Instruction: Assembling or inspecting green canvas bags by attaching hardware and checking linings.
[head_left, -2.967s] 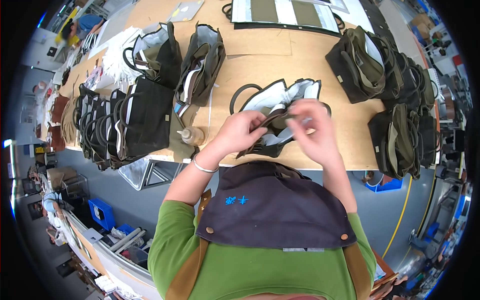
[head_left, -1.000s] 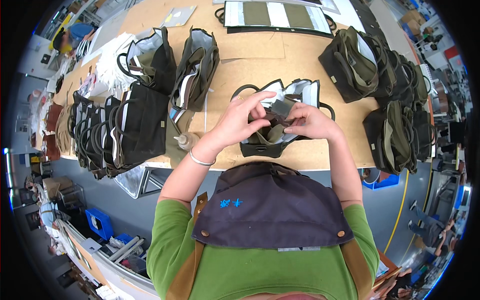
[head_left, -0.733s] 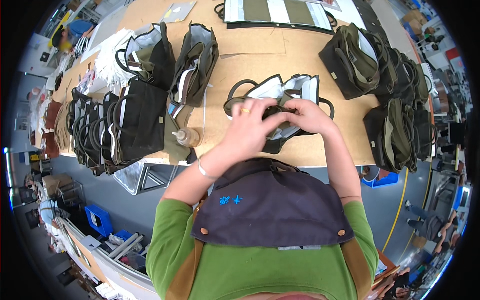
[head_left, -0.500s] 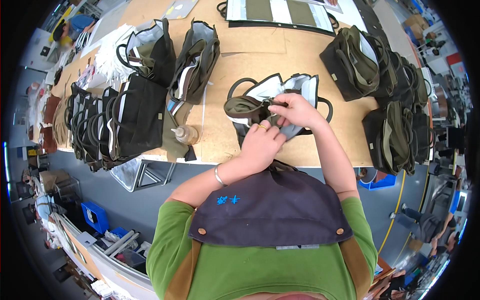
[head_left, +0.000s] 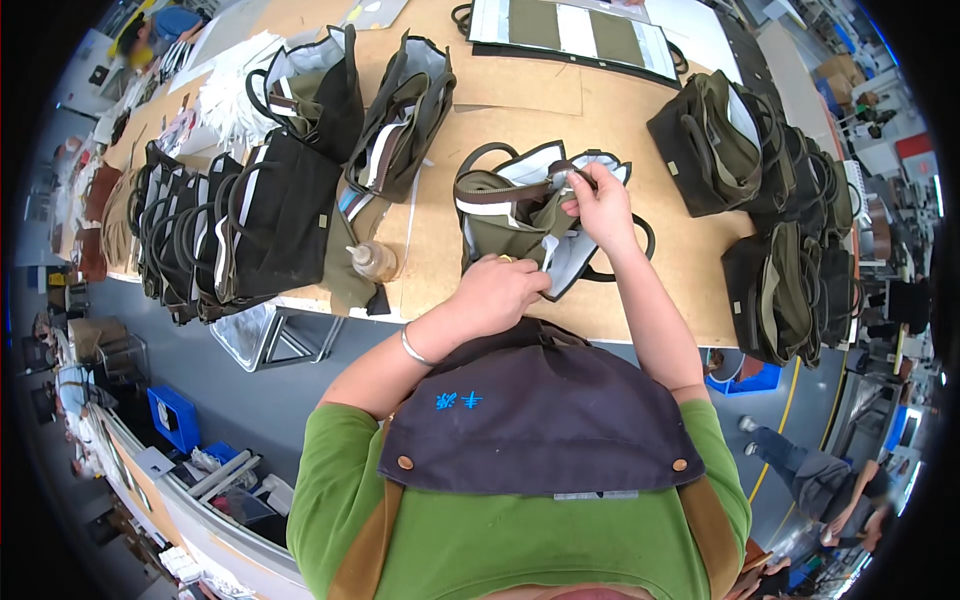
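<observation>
A handbag (head_left: 497, 236) with an olive lining, pale inner panels and dark handles lies open on the table in front of me. My right hand (head_left: 602, 208) pinches the end of its brown zipper strip (head_left: 515, 194) and holds it up over the bag's mouth. At the near edge of the bag, my left hand (head_left: 503, 294) is closed on the fabric, its fingertips partly hidden. A small white tab (head_left: 548, 250) shows on the lining between my hands.
Finished-looking black and olive bags (head_left: 275, 215) stand in a row at left, with more bags (head_left: 715, 150) at right. A clear bottle with a nozzle (head_left: 373, 261) stands left of my work. Flat bag panels (head_left: 565, 32) lie at the table's far side. Another person (head_left: 825, 480) is at far right.
My right hand has lifted the zipper end up and to the right, opening out the lining. My left hand has drawn back to the bag's near edge.
</observation>
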